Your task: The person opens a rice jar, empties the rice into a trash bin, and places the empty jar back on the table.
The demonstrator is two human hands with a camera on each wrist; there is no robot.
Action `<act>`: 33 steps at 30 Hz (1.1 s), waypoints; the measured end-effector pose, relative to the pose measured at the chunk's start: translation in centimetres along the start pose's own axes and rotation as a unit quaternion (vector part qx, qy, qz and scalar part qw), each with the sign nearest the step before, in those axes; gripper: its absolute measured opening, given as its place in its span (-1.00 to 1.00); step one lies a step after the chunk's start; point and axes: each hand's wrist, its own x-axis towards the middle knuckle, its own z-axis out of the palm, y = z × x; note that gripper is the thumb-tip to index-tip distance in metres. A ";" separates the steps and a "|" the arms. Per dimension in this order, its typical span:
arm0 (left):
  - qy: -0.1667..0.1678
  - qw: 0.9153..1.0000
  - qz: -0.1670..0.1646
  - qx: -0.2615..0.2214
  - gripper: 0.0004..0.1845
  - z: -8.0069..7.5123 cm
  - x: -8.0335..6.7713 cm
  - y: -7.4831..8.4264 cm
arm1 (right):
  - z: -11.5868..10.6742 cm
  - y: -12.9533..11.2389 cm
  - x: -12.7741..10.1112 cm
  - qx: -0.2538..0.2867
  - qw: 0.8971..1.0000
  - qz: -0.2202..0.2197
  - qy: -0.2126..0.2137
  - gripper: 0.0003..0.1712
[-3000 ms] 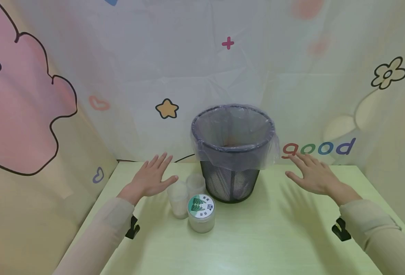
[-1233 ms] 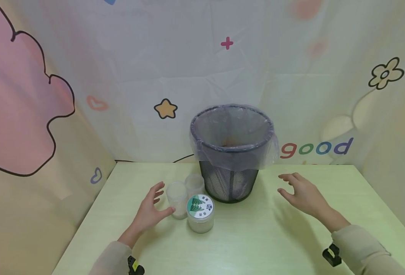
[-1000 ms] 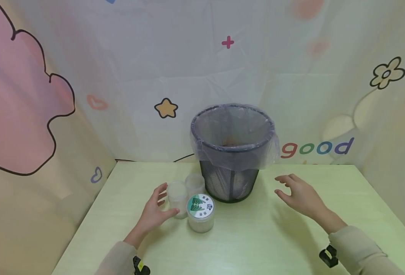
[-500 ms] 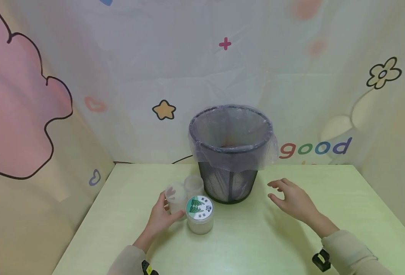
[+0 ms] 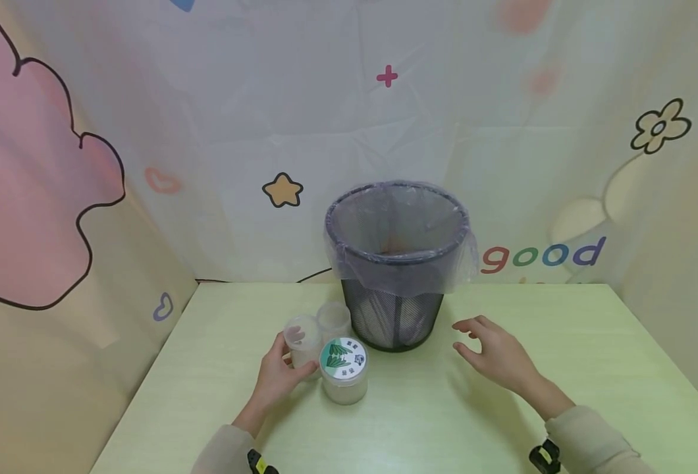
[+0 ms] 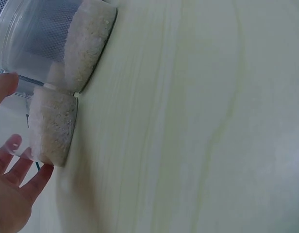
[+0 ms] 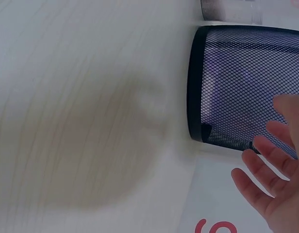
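My left hand (image 5: 276, 374) holds the left clear plastic jar (image 5: 303, 342) by its sides, thumb on the near side and fingers round the far side. Grainy off-white contents (image 6: 53, 127) fill the jar's bottom part in the left wrist view. Right beside it stands a jar with a green-and-white printed lid (image 5: 344, 359). Behind these two is a third clear jar (image 5: 334, 318), partly hidden. My right hand (image 5: 497, 355) hovers over the table to the right of the bin, fingers loosely bent and holding nothing.
A black mesh bin (image 5: 398, 316) stands behind the jars, lined with a translucent purplish bag (image 5: 402, 273) folded over its rim. The pale table (image 5: 420, 421) meets a printed curtain (image 5: 236, 217) at the back and both sides.
My left hand has come down from above the table to the left jar and taken hold of it. My right hand has lowered and moved left, nearer the bin.
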 end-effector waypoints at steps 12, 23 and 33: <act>0.033 0.999 0.012 0.006 -0.27 0.3 -0.2 -0.1 | 1.1 -0.5 -0.5 0.004 1.000 -0.008 0.001 -0.65; 0.057 0.998 -0.010 0.006 -0.27 -0.7 -0.2 1.6 | 1.2 -1.4 -0.5 0.013 0.999 -0.031 0.026 -0.67; 0.078 0.997 0.014 0.019 -0.26 -2.6 -0.5 2.8 | 1.4 -2.0 -0.5 0.020 0.998 -0.050 0.024 -0.67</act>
